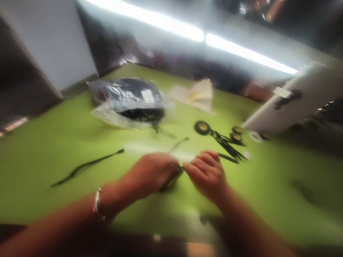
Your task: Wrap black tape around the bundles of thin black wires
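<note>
Near the front middle of the green table point(87, 201), my left hand point(156, 170) is closed around a small dark item point(171, 182), which is blurred and partly covered by the fingers. Just right of it, my right hand point(208, 172) is closed, its thumb and index finger pinched at the item's upper end. What the pinch holds is too small to make out. A thin dark cord point(179, 144) sticks out beyond my left hand. Further left, a black braided strap point(89, 163) lies by itself on the table.
Clear plastic bag with dark contents point(131, 98) at back left; cream papers point(201, 94) at back middle. Black tape roll point(202, 127), a bundle of black strips point(227, 146), smaller rolls point(236, 134) and a white ring point(254, 136) lie right of centre. A white panel point(270, 109) stands behind.
</note>
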Available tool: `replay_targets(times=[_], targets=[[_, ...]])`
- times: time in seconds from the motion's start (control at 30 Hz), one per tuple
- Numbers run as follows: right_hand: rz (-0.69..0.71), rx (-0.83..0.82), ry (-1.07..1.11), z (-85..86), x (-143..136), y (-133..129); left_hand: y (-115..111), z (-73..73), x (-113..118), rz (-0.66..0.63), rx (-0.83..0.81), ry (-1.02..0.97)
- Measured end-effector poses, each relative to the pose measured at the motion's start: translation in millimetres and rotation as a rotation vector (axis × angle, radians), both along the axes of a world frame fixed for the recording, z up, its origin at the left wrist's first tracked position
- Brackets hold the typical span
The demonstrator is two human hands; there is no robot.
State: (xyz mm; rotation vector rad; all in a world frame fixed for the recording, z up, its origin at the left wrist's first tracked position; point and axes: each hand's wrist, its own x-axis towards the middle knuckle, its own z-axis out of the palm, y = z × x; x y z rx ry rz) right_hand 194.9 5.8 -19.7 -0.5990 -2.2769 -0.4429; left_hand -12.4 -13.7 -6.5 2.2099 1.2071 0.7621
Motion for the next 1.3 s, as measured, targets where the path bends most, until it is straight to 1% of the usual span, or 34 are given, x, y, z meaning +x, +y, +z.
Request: replay_targets(times=[0.03, 0.1, 0.23, 0.37, 0.43, 0.5, 0.57, 0.73, 0.83, 0.9, 0.97, 1.07, 1.13, 1.2, 1.3], targets=[[-0.001, 0.005, 0.009, 0.1, 0.1, 0.4, -0.7, -0.9, 0.2, 0.011, -0.025, -0.016], [-0.002, 0.018, 0.017, 0.6, 0.7, 1.1, -1.2, -3.7, 0.9, 0.031, -0.126, -0.075], [0.000, 0.035, 0.011, 1.3, 2.8, 2.9, 1.3, -7.3, 2.2, 0.023, -0.325, -0.269], [0.003, 0.029, 0.012, 0.6, 4.8, 5.4, 4.8, -1.3, -0.4, -0.028, -0.555, -0.444], [0.012, 0.021, 0.019, 0.0, 4.9, 7.0, 5.7, 2.5, -2.8, -0.005, -0.636, -0.457], [0.026, 0.012, 0.034, -0.4, 4.4, 8.5, 6.3, 4.1, -5.0, 0.042, -0.652, -0.430], [0.045, -0.004, 0.047, -0.4, 3.4, 9.7, 7.1, 2.5, -6.2, 0.069, -0.643, -0.410], [0.065, -0.043, 0.060, -0.2, 1.9, 10.8, 10.7, -8.0, -5.2, 0.069, -0.640, -0.471], [0.067, -0.030, 0.054, 0.4, 2.2, 9.7, 10.8, -12.4, -2.9, 0.072, -0.608, -0.524], [0.062, -0.023, 0.046, 1.3, 2.2, 8.3, 9.1, -13.4, -0.9, 0.086, -0.557, -0.514], [0.050, -0.035, 0.037, 2.3, 1.5, 6.7, 6.0, -13.3, 1.0, 0.116, -0.400, -0.445], [0.028, -0.112, 0.043, 3.1, -1.2, 3.5, 0.9, -13.9, 3.2, 0.150, -0.027, -0.298], [0.007, -0.180, 0.075, 2.9, -4.1, 0.7, -1.6, -15.6, 4.3, 0.150, 0.144, -0.244], [-0.015, -0.220, 0.098, 2.1, -7.5, -2.2, -3.0, -18.0, 5.1, 0.148, 0.213, -0.227], [-0.035, -0.205, 0.083, 0.2, -12.1, -5.4, -3.0, -20.9, 6.5, 0.155, 0.254, -0.214]])
